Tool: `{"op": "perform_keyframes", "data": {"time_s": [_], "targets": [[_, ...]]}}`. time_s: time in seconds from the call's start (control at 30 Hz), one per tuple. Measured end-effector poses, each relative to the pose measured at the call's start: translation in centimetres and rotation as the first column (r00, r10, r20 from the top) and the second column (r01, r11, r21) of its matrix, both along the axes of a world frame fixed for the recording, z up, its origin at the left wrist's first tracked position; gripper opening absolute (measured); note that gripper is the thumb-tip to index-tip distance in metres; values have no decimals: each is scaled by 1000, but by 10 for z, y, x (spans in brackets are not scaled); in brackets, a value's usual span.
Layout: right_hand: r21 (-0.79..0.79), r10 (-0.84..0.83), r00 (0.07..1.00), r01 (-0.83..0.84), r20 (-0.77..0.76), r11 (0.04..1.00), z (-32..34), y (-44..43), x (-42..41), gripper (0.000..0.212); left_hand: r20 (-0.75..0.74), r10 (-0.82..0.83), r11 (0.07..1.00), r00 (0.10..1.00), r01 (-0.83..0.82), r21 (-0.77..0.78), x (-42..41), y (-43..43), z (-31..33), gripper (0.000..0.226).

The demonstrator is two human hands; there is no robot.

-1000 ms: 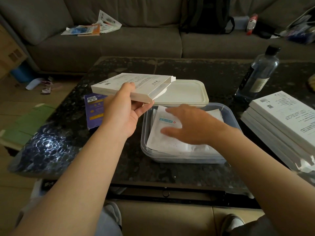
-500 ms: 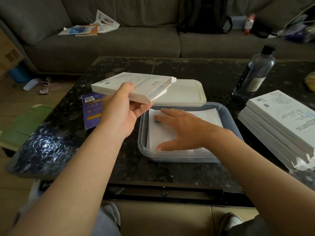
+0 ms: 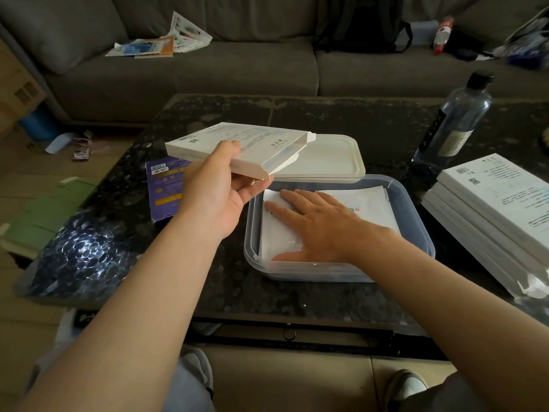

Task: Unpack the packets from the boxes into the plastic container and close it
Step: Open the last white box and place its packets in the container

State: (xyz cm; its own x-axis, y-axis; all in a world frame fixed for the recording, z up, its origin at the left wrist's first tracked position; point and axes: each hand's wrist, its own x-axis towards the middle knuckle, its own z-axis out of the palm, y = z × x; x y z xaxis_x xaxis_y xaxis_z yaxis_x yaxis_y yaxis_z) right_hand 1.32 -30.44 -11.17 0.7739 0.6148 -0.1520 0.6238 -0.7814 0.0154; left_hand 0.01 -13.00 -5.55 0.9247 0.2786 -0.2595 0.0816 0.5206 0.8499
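Observation:
My left hand (image 3: 218, 190) grips a flat white box (image 3: 237, 148) above the table, its open end flap toward the right. A clear plastic container (image 3: 413, 233) sits on the dark table just right of that hand. White packets (image 3: 368, 203) lie flat inside it. My right hand (image 3: 318, 227) presses flat on those packets, fingers straight and spread. The container's white lid (image 3: 329, 159) lies on the table behind it, partly under the held box. A stack of more white boxes (image 3: 493, 209) rests at the right edge of the table.
A purple box (image 3: 165, 190) lies on the table under my left forearm's far side. A dark plastic bottle (image 3: 454, 120) stands at the back right. A grey sofa (image 3: 237, 63) with papers and a black backpack (image 3: 359, 22) runs behind the table. Green cardboard (image 3: 44, 215) lies on the floor left.
My right hand lowered from hovering over the container onto the packets and pressed them flat. The left hand kept the white box nearly still.

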Motion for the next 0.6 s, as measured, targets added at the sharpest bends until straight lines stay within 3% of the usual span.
{"op": "perform_keyframes", "data": {"time_s": [0.23, 0.4, 0.5, 0.6], "targets": [[62, -13, 1000, 14, -27, 998, 2, -2, 1, 100, -4, -13, 1000, 1000, 13, 12, 2, -5, -1, 18], [226, -104, 962, 163, -251, 960, 27, -21, 2, 103, 12, -43, 999, 999, 43, 12, 2, -5, -2, 26], [183, -153, 930, 224, -334, 957, 31, -41, 4, 107, 13, -54, 998, 998, 53, 16, 3, -6, -2, 34], [76, -155, 939, 187, -307, 979, 26, -48, 5, 109, 12, -56, 998, 998, 55, 18, 4, -8, -1, 35]]}}
